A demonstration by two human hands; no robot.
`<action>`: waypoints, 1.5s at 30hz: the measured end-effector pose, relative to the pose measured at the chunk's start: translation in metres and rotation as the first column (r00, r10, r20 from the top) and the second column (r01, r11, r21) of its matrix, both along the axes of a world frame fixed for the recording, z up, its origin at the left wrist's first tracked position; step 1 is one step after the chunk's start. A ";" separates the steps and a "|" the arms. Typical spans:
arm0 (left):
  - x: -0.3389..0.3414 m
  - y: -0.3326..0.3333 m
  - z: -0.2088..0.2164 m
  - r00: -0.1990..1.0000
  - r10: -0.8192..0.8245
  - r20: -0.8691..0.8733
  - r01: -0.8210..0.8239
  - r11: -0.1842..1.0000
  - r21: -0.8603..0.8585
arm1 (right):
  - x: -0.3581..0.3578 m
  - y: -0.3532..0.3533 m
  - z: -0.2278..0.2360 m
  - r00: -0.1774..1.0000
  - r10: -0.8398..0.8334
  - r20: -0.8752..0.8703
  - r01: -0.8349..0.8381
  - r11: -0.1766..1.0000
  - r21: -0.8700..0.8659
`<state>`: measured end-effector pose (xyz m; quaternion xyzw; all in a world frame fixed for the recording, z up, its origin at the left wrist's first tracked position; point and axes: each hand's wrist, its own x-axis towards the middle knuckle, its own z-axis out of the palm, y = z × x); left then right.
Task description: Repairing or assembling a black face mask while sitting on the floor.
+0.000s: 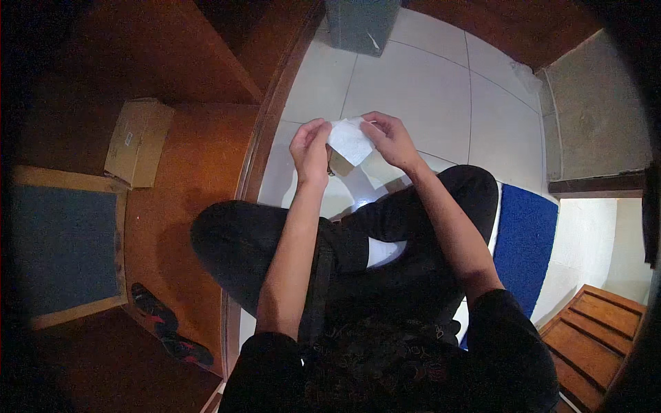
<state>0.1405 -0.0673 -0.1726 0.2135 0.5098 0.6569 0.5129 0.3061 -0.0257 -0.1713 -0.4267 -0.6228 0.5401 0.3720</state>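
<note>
white sheet is pinched near its top by left hand and right hand.

tan item partly hidden behind white sheet, top-cropped grey box

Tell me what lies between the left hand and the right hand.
In the head view, a thin white sheet lies between the left hand and the right hand, which hold it by its upper part.
</note>
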 end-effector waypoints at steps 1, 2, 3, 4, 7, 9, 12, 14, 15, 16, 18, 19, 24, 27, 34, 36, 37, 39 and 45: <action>-0.001 0.001 0.000 1.000 0.003 -0.026 -0.003 1.000 0.001 | 0.001 0.001 -0.002 0.998 0.042 0.042 -0.045 0.996 0.081; -0.001 0.000 0.000 1.000 0.001 -0.026 -0.001 1.000 0.000 | 0.002 0.001 -0.003 0.998 0.040 0.042 -0.043 0.996 0.080; 0.000 0.000 0.000 1.000 0.000 -0.009 0.000 1.000 0.007 | 0.002 0.002 -0.003 0.998 0.063 0.013 -0.064 0.996 0.065; 0.000 0.000 0.001 1.000 -0.002 0.008 0.002 1.000 0.014 | 0.003 0.002 -0.004 0.996 0.086 -0.016 -0.085 0.995 0.050; -0.005 -0.001 -0.001 0.998 -0.013 0.062 0.011 0.999 0.034 | -0.004 -0.006 0.014 0.994 0.110 0.001 -0.110 0.994 -0.027; -0.002 0.002 0.005 0.990 -0.115 0.079 0.118 0.993 -0.025 | -0.002 -0.006 0.011 0.990 0.138 -0.029 -0.139 0.990 -0.025; 0.002 0.000 0.009 0.947 -0.300 0.117 0.311 0.945 -0.099 | 0.002 -0.002 0.004 0.979 0.200 -0.025 -0.201 0.979 -0.042; 0.002 -0.001 0.007 0.914 -0.384 0.135 0.399 0.910 -0.113 | 0.003 -0.001 0.001 0.973 0.231 0.008 -0.230 0.971 -0.064; 0.001 -0.002 0.005 0.918 -0.379 0.116 0.389 0.918 -0.083 | 0.002 -0.002 0.001 0.970 0.243 -0.013 -0.243 0.968 -0.057; 0.001 -0.003 0.002 0.923 -0.373 0.098 0.379 0.924 -0.053 | 0.000 -0.002 0.001 0.967 0.254 -0.034 -0.256 0.965 -0.049; 0.003 -0.002 -0.001 0.936 -0.341 0.085 0.346 0.937 -0.050 | -0.001 -0.002 -0.004 0.969 0.242 -0.045 -0.243 0.970 -0.017; 0.005 -0.001 -0.002 0.949 -0.307 0.073 0.311 0.949 -0.045 | -0.001 -0.001 -0.005 0.971 0.232 -0.057 -0.232 0.973 0.016; 0.004 -0.004 0.000 0.972 -0.220 0.084 0.223 0.974 -0.030 | 0.000 -0.004 0.003 0.983 0.183 -0.033 -0.184 0.982 -0.037; 0.004 -0.003 -0.005 0.982 -0.174 0.078 0.176 0.984 -0.016 | 0.001 -0.005 0.006 0.987 0.161 -0.003 -0.161 0.986 -0.048; 0.000 0.001 -0.010 0.996 -0.084 0.020 0.084 0.996 -0.009 | 0.002 0.000 0.006 0.994 0.106 0.031 -0.104 0.992 -0.073; 0.004 0.002 -0.015 0.998 -0.063 -0.001 0.063 0.998 -0.002 | 0.003 0.003 0.003 0.997 0.071 0.021 -0.070 0.995 -0.077; 0.006 0.002 -0.017 0.999 -0.038 -0.024 0.039 0.999 0.003 | 0.003 0.004 0.003 0.999 0.039 0.008 -0.038 0.996 -0.083; 0.014 -0.001 -0.005 0.996 -0.093 0.002 0.093 0.993 -0.074 | 0.007 0.006 -0.006 1.000 0.005 -0.008 -0.005 0.999 -0.052; 0.022 -0.012 -0.007 0.943 -0.331 -0.030 0.317 0.925 -0.210 | 0.001 0.001 -0.005 0.999 -0.013 -0.047 0.008 0.994 -0.110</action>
